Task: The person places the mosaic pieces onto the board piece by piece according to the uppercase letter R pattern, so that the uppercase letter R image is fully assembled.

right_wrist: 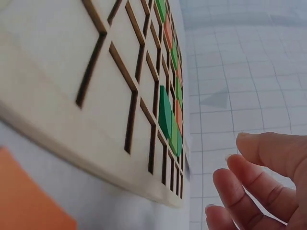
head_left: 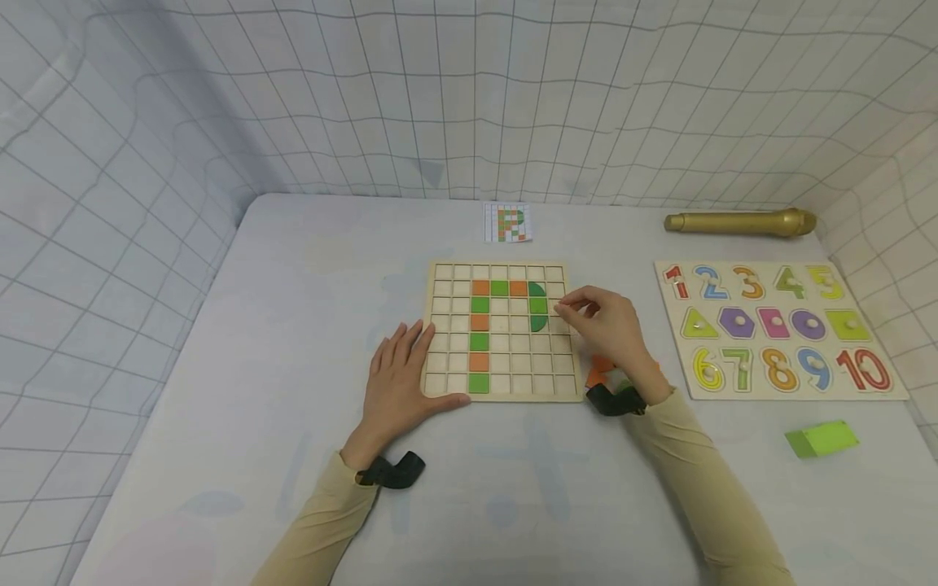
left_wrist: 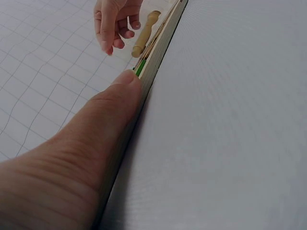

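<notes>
A wooden grid board (head_left: 520, 387) lies mid-table with orange and green squares and two darker green quarter-round tiles (head_left: 537, 323) set in its cells. My left hand (head_left: 396, 378) rests at the board's lower left corner, fingers spread along the left side and thumb on the front edge. Over the right edge hovers my right hand (head_left: 608, 325), its fingers loosely bent. In the right wrist view, a gap shows between that thumb and the fingers (right_wrist: 230, 191), with nothing held. Loose orange pieces (head_left: 598, 370) lie under the right wrist, partly hidden.
Behind the board is a small pattern card (head_left: 507, 223) with a coloured grid figure. On the right lies a knobbed number and shape puzzle (head_left: 780, 391), with a gold microphone (head_left: 740, 223) behind it and a green block (head_left: 822, 439) in front.
</notes>
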Tool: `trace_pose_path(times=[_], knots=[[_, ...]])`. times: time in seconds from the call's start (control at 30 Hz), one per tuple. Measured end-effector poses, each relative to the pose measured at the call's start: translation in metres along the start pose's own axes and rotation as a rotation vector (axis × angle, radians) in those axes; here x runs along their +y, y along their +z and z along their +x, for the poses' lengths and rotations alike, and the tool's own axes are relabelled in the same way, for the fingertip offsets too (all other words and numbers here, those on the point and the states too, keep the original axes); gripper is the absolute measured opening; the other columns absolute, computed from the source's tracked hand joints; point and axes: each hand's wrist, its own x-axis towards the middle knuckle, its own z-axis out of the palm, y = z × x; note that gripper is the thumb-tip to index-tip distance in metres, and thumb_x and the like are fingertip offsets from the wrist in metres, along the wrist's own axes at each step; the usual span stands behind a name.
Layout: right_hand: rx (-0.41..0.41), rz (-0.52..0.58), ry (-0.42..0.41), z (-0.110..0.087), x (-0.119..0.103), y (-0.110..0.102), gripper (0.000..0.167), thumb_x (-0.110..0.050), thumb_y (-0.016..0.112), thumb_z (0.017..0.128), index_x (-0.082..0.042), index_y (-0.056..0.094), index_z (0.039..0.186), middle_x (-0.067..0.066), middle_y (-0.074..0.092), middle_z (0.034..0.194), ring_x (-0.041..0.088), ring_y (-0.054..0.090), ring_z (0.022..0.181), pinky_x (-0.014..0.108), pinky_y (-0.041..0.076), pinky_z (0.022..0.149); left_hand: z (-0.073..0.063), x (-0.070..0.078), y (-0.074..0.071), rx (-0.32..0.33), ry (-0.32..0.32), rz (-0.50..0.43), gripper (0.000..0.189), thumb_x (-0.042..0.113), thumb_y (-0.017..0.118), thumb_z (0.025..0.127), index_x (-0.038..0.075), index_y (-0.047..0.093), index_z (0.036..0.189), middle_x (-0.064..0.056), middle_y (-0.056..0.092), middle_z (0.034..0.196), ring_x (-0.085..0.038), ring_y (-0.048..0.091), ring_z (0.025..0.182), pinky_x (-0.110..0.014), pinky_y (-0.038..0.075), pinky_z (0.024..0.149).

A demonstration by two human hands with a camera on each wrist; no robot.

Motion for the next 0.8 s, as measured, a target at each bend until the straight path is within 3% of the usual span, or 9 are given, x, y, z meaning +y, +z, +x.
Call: trace_pose_path(times=[0.2, 0.37, 0.6, 0.8], knots=[[0.108, -0.009, 0.011, -0.012, 0.012, -0.021, 0.021, -0.026, 0.069, 0.088, -0.006, 0.072, 0.095, 0.005, 0.068, 0.086, 0.018, 0.055, 0.073, 0.030, 0.040, 0.062, 0.000, 0.002, -0.001, -0.003, -0.004, -0.002, 0.115, 0.070, 0.070, 0.064, 0.010, 0.024, 0.151, -0.014, 0.024, 0.152, -0.028, 0.008, 0.142, -0.047, 0.007, 0.111], [0.168, -0.036, 0.004, -0.023, 0.021, -0.037, 0.021, -0.025, 0.070, 0.088, -0.005, 0.072, 0.095, 0.007, 0.068, 0.086, 0.018, 0.055, 0.074, 0.026, 0.039, 0.060, 0.000, 0.001, -0.001, -0.001, 0.000, 0.003, 0.116, 0.070, 0.070, 0.064, 0.010, 0.024, 0.151, -0.013, 0.023, 0.152, -0.028, 0.008, 0.142, -0.047, 0.007, 0.112], [0.118, -0.109, 0.086, -0.042, 0.030, -0.060, 0.032, -0.031, 0.070, 0.087, -0.004, 0.070, 0.103, 0.009, 0.067, 0.093, 0.022, 0.055, 0.083, 0.031, 0.040, 0.063, 0.001, 0.001, -0.001, -0.006, 0.002, 0.005, 0.116, 0.071, 0.069, 0.064, 0.010, 0.023, 0.151, -0.013, 0.022, 0.153, -0.027, 0.008, 0.142, -0.047, 0.006, 0.112], [0.056, -0.123, 0.094, -0.054, 0.039, -0.071, 0.035, -0.031, 0.071, 0.087, -0.001, 0.070, 0.104, 0.013, 0.067, 0.097, 0.028, 0.055, 0.088, 0.036, 0.039, 0.066, 0.001, 0.001, -0.001, -0.007, -0.001, -0.001, 0.116, 0.071, 0.070, 0.064, 0.010, 0.024, 0.151, -0.013, 0.023, 0.153, -0.028, 0.008, 0.142, -0.047, 0.006, 0.112]])
